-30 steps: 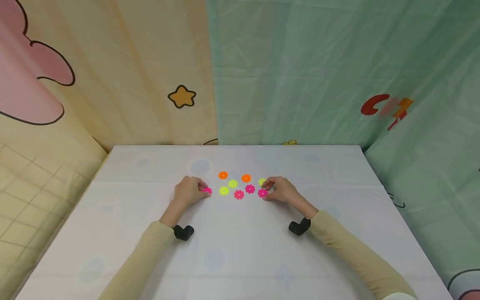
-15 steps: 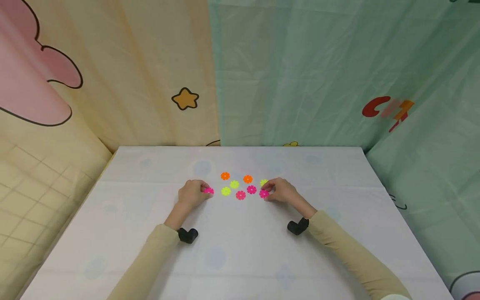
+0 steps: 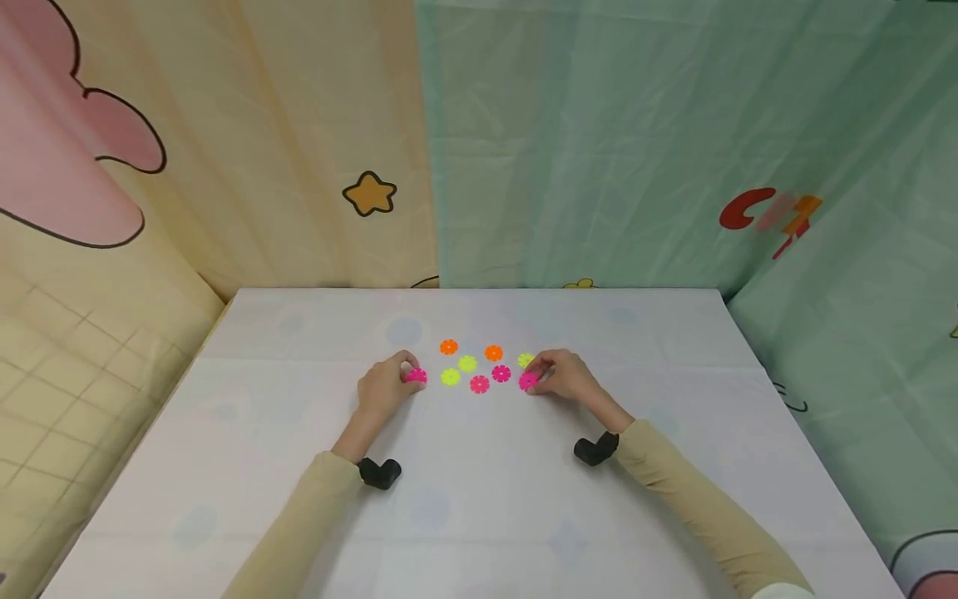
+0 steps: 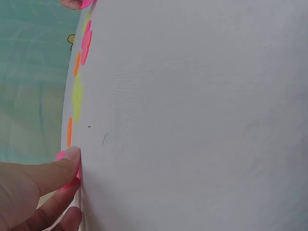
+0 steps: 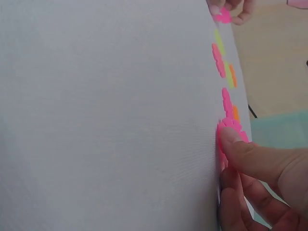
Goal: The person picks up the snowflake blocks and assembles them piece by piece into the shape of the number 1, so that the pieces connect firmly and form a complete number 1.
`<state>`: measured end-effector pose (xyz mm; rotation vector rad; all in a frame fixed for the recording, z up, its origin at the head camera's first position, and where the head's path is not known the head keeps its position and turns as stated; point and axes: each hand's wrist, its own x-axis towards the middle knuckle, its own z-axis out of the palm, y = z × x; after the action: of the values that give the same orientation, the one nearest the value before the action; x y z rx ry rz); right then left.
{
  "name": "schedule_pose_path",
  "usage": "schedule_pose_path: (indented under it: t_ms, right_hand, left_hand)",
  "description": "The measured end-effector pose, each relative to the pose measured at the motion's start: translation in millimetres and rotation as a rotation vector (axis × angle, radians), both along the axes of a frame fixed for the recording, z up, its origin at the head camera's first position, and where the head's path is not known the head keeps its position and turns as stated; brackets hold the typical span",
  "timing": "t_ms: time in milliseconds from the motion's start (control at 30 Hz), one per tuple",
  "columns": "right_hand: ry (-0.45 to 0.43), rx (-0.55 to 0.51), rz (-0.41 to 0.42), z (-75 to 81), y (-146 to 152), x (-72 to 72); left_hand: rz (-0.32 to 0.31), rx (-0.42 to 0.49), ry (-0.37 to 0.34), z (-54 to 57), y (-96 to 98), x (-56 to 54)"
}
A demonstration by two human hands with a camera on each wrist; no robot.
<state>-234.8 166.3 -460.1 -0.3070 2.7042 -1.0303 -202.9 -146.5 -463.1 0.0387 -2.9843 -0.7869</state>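
At the left end of a group of small notched plastic discs, my left hand (image 3: 382, 389) pinches a pink disc (image 3: 416, 376) between thumb and fingers. In the left wrist view the thumb (image 4: 57, 173) covers much of that disc. My right hand (image 3: 566, 376) grips another pink disc (image 3: 528, 380) at the group's right end. The right wrist view shows this disc (image 5: 233, 126) tilted up, its notched rim above the thumb. A yellow disc (image 3: 526, 359) lies just behind it, partly hidden by the right fingers. A pink disc (image 3: 501, 373) lies flat to its left.
Between the hands lie a coral-pink disc (image 3: 480, 384), two yellow discs (image 3: 467, 363) and, farther back, two orange discs (image 3: 448, 347). They rest on a white-covered table (image 3: 479, 499). Printed curtains (image 3: 599, 150) hang behind its far edge. Each wrist wears a black camera mount (image 3: 380, 474).
The head view shifts slightly. Both hands keep hold of their pink discs; the right one has risen a little and tilted. A gap shows now between the left thumb and forefinger. The other discs stay put.
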Motion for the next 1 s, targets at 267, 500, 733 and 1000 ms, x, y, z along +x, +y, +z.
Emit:
schedule_pose_path:
  t_ms: [267,500,733,1000]
  right_hand:
    - [0.004,-0.098,-0.027,-1.1,7.1,2.7]
    - [-0.035,-0.163,-0.023,-3.8,9.7,4.7]
    - [0.058,-0.154,-0.004,-3.9,3.8,4.4]
    - [0.152,-0.241,-0.035,-2.2,-4.2,3.3]
  left_hand:
    - [0.014,0.082,0.018,-1.3,0.8,1.7]
    - [0.042,0.193,0.000,3.3,5.5,0.4]
    - [0.041,0.272,0.011,7.1,11.9,-3.8]
    - [-0.002,0.322,-0.015,12.0,33.2,-7.1]
